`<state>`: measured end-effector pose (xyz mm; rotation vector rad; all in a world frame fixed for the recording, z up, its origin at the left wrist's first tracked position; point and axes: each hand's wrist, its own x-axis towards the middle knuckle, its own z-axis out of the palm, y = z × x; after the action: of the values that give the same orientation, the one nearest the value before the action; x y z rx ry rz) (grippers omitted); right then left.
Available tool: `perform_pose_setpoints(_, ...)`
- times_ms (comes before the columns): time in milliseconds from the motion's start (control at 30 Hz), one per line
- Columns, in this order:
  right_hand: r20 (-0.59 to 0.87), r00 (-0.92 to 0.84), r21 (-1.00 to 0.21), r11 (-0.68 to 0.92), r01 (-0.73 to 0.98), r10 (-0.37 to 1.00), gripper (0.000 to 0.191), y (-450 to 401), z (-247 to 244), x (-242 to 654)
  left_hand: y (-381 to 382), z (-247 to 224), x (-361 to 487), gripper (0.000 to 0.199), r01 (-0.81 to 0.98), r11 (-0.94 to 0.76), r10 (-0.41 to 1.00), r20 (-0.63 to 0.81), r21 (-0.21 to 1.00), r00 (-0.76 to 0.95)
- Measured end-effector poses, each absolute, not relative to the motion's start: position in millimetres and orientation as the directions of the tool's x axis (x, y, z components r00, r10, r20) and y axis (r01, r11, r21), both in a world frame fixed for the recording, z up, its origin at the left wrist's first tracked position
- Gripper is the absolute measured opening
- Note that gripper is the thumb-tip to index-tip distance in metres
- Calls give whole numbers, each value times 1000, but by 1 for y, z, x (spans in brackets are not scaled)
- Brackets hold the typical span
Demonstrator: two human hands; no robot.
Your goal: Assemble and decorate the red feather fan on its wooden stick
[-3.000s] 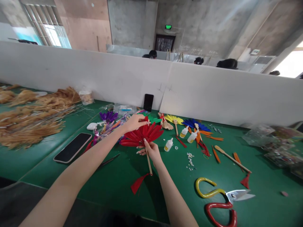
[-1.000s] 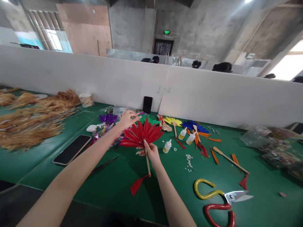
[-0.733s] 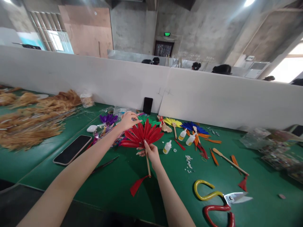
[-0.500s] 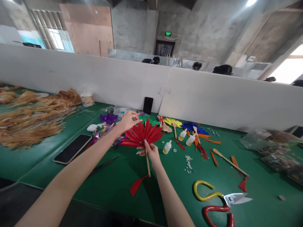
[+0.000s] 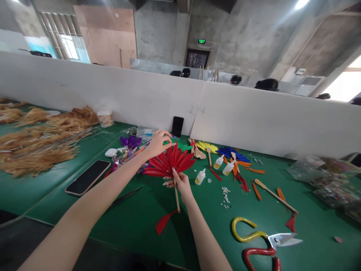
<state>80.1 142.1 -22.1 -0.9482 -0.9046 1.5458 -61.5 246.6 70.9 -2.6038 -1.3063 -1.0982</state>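
Note:
My right hand (image 5: pixel 182 184) is closed around the top of the wooden handle of a red feather fan (image 5: pixel 160 163), thumb at the base of the feathers. The fan is held upright with its feathers spread, and a red tassel (image 5: pixel 163 223) hangs from the handle's lower end. My left hand (image 5: pixel 160 143) reaches over the fan's upper left side. Its thumb and fingers come together at the tip of an upper feather. Behind the fan lie green feathers (image 5: pixel 184 145), partly covered by it.
White glue bottles (image 5: pixel 200 176), small white beads (image 5: pixel 225 195) and scissors (image 5: pixel 270 239) lie to the right. Yellow (image 5: pixel 207 146) and blue (image 5: pixel 232 153) feather fans rest behind. Phones (image 5: pixel 88 177), tweezers (image 5: pixel 126 195) and tan fibre bundles (image 5: pixel 42 143) are leftward. A white partition (image 5: pixel 135 94) borders the table.
My left hand has shifted slightly right along the fan's top, to a feather tip. My right hand keeps its hold on the handle. The view has moved slightly.

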Motion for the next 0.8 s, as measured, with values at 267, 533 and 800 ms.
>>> perform_pose_setpoints(267,-114,-102,-914,-145,-379,988,48,144,-24,80,249,60,-65,18,725,-616,704,628,307,332)
perform_pose_setpoints(533,-82,-103,-917,-116,-382,991,43,142,-22,83,240,60,-68,20,762,-576,698,662,294,272)
perform_pose_setpoints(800,-99,-101,-901,-132,-413,990,45,144,-25,81,237,59,-71,21,778,-567,693,666,270,274)
